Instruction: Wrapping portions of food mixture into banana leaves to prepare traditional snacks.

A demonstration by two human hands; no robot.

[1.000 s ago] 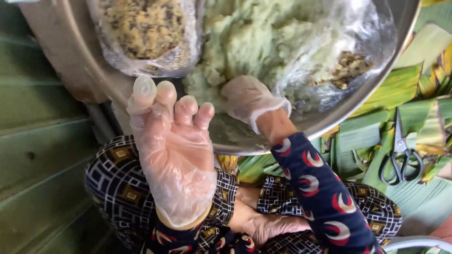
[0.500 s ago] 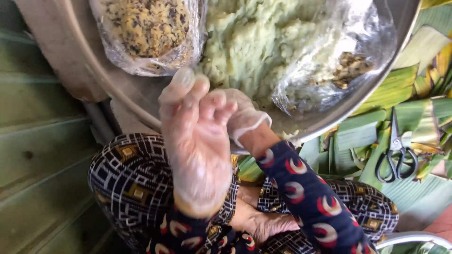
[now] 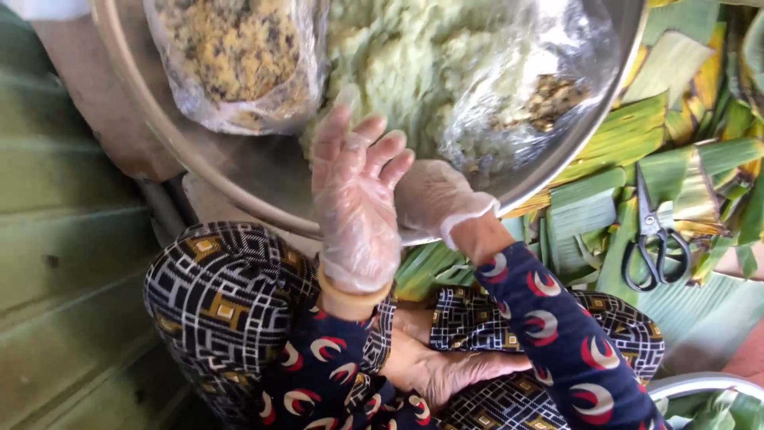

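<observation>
The left hand (image 3: pixel 354 207), in a thin plastic glove, fingers spread, holds nothing. The gloved right hand (image 3: pixel 434 199) curls empty beside it. Just beyond, the green dough (image 3: pixel 398 64) in the metal basin (image 3: pixel 263 179) looks soft and sticky; best scooped from its near edge.

Soft, even daylight and faint shadows. The metal bowl (image 3: pixel 239 187) and plastic wrap (image 3: pixel 549 48) glare slightly. Edges bend.

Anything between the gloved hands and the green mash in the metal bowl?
Nothing solid. The left hand is open at the near edge of the green mash. The right hand sits beside it at the rim of the metal bowl. Only clear plastic film lies over the mash's right part.
</observation>
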